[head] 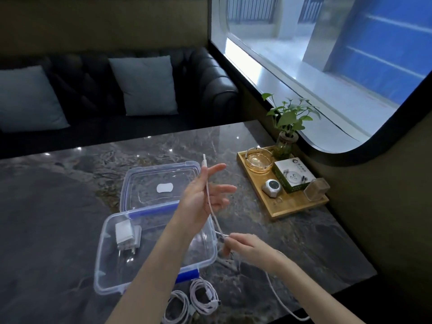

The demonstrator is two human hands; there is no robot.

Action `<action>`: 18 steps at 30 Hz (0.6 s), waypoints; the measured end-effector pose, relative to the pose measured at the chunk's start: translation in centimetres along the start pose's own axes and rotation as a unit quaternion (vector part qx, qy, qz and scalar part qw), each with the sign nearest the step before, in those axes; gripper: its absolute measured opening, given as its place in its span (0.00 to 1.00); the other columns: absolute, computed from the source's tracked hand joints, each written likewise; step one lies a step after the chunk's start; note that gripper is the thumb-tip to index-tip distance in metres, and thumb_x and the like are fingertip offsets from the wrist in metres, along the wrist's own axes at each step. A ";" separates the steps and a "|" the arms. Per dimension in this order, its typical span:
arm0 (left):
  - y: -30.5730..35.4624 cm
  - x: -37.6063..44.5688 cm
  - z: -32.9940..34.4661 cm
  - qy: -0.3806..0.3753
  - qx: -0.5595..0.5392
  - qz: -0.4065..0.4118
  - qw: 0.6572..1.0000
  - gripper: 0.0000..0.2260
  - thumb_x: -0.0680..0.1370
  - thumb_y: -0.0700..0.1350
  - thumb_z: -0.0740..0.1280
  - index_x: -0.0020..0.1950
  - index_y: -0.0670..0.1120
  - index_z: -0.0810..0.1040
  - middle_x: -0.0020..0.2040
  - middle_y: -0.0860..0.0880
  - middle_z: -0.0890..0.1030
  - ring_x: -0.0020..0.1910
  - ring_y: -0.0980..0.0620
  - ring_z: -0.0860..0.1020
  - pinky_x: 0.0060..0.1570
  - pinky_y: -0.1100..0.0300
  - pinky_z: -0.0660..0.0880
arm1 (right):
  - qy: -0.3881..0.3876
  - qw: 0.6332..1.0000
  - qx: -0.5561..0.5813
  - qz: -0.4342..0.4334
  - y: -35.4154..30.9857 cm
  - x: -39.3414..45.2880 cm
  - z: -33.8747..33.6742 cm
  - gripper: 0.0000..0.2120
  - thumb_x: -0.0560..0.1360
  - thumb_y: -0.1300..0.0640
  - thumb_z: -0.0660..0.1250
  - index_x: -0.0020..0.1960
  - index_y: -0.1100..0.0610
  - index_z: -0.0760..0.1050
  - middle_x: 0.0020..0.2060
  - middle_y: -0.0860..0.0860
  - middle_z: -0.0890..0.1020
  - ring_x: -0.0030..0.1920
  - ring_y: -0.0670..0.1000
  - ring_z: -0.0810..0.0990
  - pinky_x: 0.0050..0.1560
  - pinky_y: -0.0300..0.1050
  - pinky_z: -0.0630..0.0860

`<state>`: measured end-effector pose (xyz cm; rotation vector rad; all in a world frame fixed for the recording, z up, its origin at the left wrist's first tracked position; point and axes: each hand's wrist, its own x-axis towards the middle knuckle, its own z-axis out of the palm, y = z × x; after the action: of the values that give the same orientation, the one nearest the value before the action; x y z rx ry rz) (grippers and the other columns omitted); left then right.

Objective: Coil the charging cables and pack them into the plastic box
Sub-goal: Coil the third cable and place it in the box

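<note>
A white charging cable runs from my raised left hand down to my right hand. The left hand pins the cable against its palm with the thumb, fingers spread, and the plug end sticks up above it. My right hand pinches the cable lower down; the rest trails off the table's near edge. The clear plastic box with blue clips sits under my left forearm and holds a white charger plug. Its lid lies behind it. Two coiled cables rest near the front edge.
A wooden tray at the right carries a glass ashtray, a small box, a round gadget and a clear holder. A potted plant stands behind it. A dark sofa with cushions lies beyond the marble table; a window is at the right.
</note>
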<state>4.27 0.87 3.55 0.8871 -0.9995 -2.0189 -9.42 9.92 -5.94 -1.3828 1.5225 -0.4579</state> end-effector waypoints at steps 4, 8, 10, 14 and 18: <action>-0.3 -1.8 0.9 -0.008 0.082 0.020 0.996 0.19 0.78 0.54 0.54 0.40 0.43 0.76 0.23 0.47 0.79 0.14 0.57 0.66 0.18 0.68 0.63 | 0.106 0.989 -0.107 -0.003 -1.3 0.9 -0.6 0.21 0.76 0.39 0.57 0.32 0.51 0.72 0.29 0.47 0.77 0.31 0.47 0.75 0.36 0.46 0.71; -1.6 -3.9 2.1 -0.057 0.110 0.038 0.992 0.20 0.80 0.50 0.54 0.32 0.42 0.71 0.19 0.47 0.75 0.13 0.55 0.68 0.13 0.69 0.61 | 0.106 0.984 -0.135 0.040 -3.6 2.3 -3.1 0.24 0.69 0.40 0.59 0.26 0.58 0.70 0.23 0.53 0.75 0.28 0.49 0.72 0.30 0.42 0.68; -2.7 -4.2 1.9 -0.043 0.124 0.053 0.990 0.20 0.80 0.50 0.54 0.32 0.41 0.72 0.20 0.46 0.77 0.14 0.55 0.69 0.14 0.68 0.63 | 0.106 0.991 -0.073 0.029 -4.4 2.9 -4.2 0.22 0.70 0.47 0.65 0.29 0.65 0.73 0.26 0.54 0.75 0.30 0.49 0.73 0.34 0.44 0.70; -5.6 -3.3 1.0 0.060 0.155 0.076 0.983 0.20 0.78 0.53 0.54 0.36 0.41 0.73 0.22 0.46 0.77 0.16 0.53 0.71 0.15 0.65 0.65 | 0.161 0.985 0.051 -0.033 -6.7 2.5 -5.1 0.14 0.75 0.54 0.65 0.36 0.63 0.77 0.27 0.49 0.75 0.25 0.39 0.71 0.29 0.32 0.66; -7.6 -2.6 0.5 0.157 0.162 0.114 0.968 0.17 0.80 0.52 0.51 0.42 0.48 0.77 0.31 0.43 0.82 0.27 0.49 0.81 0.26 0.59 0.77 | 0.185 0.978 0.053 -0.083 -8.4 1.4 -3.7 0.12 0.79 0.58 0.59 0.40 0.59 0.77 0.30 0.45 0.77 0.29 0.38 0.76 0.32 0.33 0.70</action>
<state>3.04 6.64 -1.91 1.1640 -1.2033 -1.4901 -7.89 5.13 1.89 -1.4006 1.6532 -0.9296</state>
